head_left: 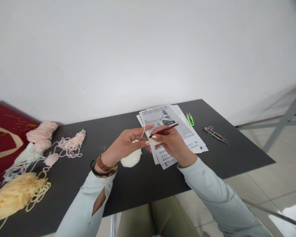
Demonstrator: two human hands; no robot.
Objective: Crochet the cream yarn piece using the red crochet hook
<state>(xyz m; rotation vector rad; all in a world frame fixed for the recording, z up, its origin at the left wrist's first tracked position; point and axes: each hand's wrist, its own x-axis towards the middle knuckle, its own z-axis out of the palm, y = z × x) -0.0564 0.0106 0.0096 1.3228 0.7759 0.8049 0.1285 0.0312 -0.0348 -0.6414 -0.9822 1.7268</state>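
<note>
Between my two hands is a small cream crochet piece [155,141], partly covered by fingers. My right hand [171,141] is closed around a dark red crochet hook [165,129], its tip at the piece. My left hand [130,141] pinches the other side of the piece, and a strand of cream yarn [143,132] runs up over its fingers. Below and behind the left hand, a ball of cream yarn [132,160] rests on the table. Printed sheets [187,131] lie under and beyond my hands.
Pink yarn [43,133], loose pink strands [71,144], white yarn [27,154] and yellow yarn [17,194] lie at left beside a red bag [5,138]. Green thread snips [190,119] and dark scissors [215,134] lie right of the sheets on the black table [239,153]. A wall [148,59] stands behind.
</note>
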